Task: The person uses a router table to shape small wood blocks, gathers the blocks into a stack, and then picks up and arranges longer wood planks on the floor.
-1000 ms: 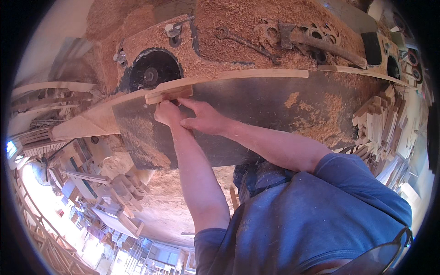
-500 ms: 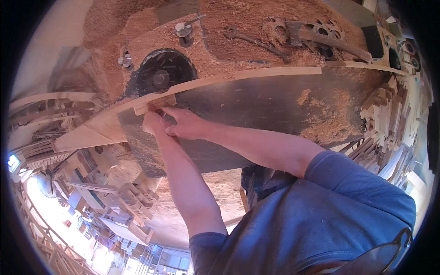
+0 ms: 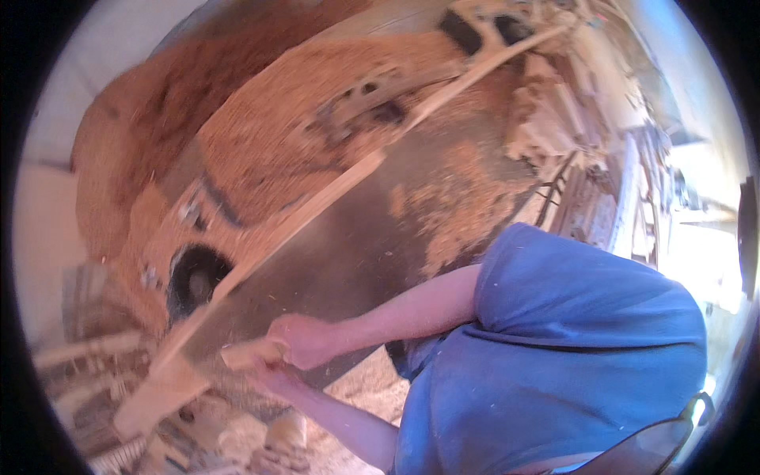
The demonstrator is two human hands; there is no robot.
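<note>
A short piece of pale wood (image 3: 244, 353) is held in both my hands, above the near left part of a dark metal machine table (image 3: 340, 253). My right hand (image 3: 305, 340) is closed round its right end. From below, my left hand (image 3: 271, 377) grips it too, though blur hides some of the fingers. Beyond the piece runs a long wooden fence (image 3: 309, 210). Behind that fence, a dark round opening (image 3: 196, 279) holds the machine's cutter spindle, apart from my hands.
Reddish wood shavings (image 3: 277, 111) cover the machine's far side, where blurred metal parts (image 3: 364, 95) lie. Looser shavings (image 3: 467, 206) are spread over the table's right part. Stacked wood pieces (image 3: 554, 119) stand at the far right, and more timber (image 3: 87, 364) lies at the left.
My hands have drawn the wood piece away from the fence and cutter, back toward me. The view has swung to the right, and shavings at the far side are blurred.
</note>
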